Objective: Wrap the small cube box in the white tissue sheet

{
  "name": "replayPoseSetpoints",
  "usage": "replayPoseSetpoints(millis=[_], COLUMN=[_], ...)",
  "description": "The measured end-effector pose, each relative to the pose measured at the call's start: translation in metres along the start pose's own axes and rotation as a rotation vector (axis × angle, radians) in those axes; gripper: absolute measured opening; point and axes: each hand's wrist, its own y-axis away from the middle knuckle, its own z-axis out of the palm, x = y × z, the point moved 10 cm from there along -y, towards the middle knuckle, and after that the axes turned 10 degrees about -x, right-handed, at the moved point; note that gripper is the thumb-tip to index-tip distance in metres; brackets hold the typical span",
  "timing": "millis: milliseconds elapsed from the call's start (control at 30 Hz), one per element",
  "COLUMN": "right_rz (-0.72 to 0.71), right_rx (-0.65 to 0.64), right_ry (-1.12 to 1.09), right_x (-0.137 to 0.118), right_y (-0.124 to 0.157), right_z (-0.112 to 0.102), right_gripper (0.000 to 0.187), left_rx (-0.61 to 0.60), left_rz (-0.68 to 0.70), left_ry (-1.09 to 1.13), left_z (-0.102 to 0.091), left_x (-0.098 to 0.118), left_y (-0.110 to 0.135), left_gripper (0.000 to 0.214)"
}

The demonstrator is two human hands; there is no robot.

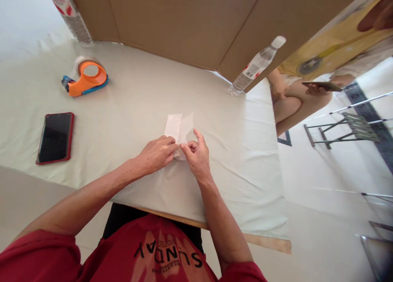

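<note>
A small white, paper-like piece (173, 124) lies on the cloth-covered table in front of me, with a thin see-through sheet (188, 125) along its right side. Whether the two are one item, such as a small plastic bag, I cannot tell. My left hand (157, 153) is closed, its fingertips pressed on the lower left edge of the white piece. From the right, my right hand (198, 155) pinches the lower edge of the see-through sheet between thumb and curled fingers, one finger sticking up. Crumpled clear film shows between the hands.
An orange and blue tape dispenser (90, 79) and a red-cased phone (55, 137) lie on the left. Water bottles stand at the back left (72, 21) and right (256, 67) by a cardboard panel (172, 23). Beyond the table's right edge a person sits holding a phone (322, 86).
</note>
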Motion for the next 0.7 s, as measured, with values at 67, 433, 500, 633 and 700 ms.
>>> replayPoseSetpoints(millis=[67,433,500,633,700], right_rz=[0.008,-0.025,-0.061,-0.133,-0.158], right_rx=[0.008,-0.203,-0.26,-0.284,-0.291], right_ry=[-0.013,0.206,0.393,0.694,0.751], right_x=[0.0,-0.016,-0.023,-0.033,-0.035], right_y=[-0.001,0.017,0.017,0.015,0.014], right_z=[0.005,0.021,0.028,0.038,0.04], right_gripper=[0.077,0.06,0.065,0.07,0.072], left_rx=[0.01,0.284,0.334,0.425,0.442], left_rz=[-0.002,-0.03,-0.048,-0.16,-0.2], left_ry=[0.046,0.463,0.579,0.712,0.705], left_z=[0.0,-0.003,-0.003,-0.004,-0.004], left_x=[-0.003,-0.021,-0.027,-0.038,-0.038], left_y=[0.0,0.013,0.017,0.021,0.02], left_gripper=[0.025,0.045,0.049,0.024,0.008])
